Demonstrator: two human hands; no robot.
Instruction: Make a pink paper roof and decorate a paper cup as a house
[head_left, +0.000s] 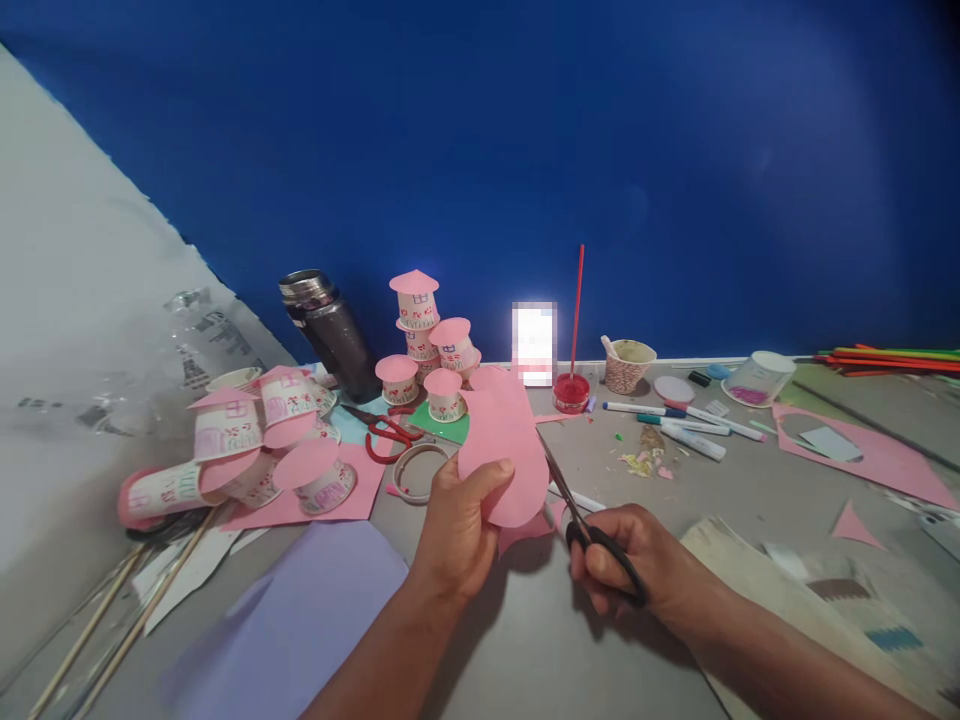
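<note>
My left hand (459, 525) is closed on a rounded piece of pink paper (504, 440), held up above the grey table (720, 490). My right hand (628, 562) grips black-handled scissors (581, 510), whose blades meet the right edge of the pink paper. A small pink offcut hangs below the paper between the two hands.
Paper cups with pink paper tops (429, 350) are stacked at the back, with more lying at the left (247, 440). Red scissors (390, 432), a tape ring (415, 470), a dark flask (334, 335), a red paint pot (571, 392), markers (690, 425), pink sheets (877, 455) and lilac paper (300, 620) lie around.
</note>
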